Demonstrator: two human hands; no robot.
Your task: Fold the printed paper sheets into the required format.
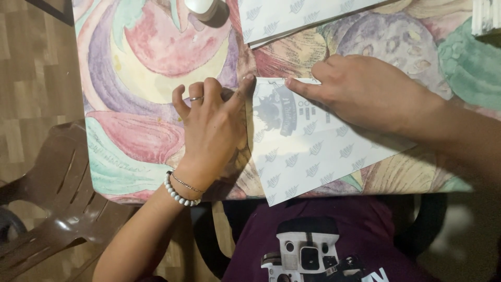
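From the head view, a sheet of patterned paper (308, 151) is seen lying on the painted tablecloth (146, 104), its lower corner overhanging the table's near edge. The left hand (211, 130) is rested beside the sheet's left edge, fingers loosely spread, thumb tip at the top corner. The right hand (360, 91) is pressed flat on the sheet, forefinger extended along its top edge. Bare cloth is left open to the left; a brown plastic chair (57, 198) stands beyond.
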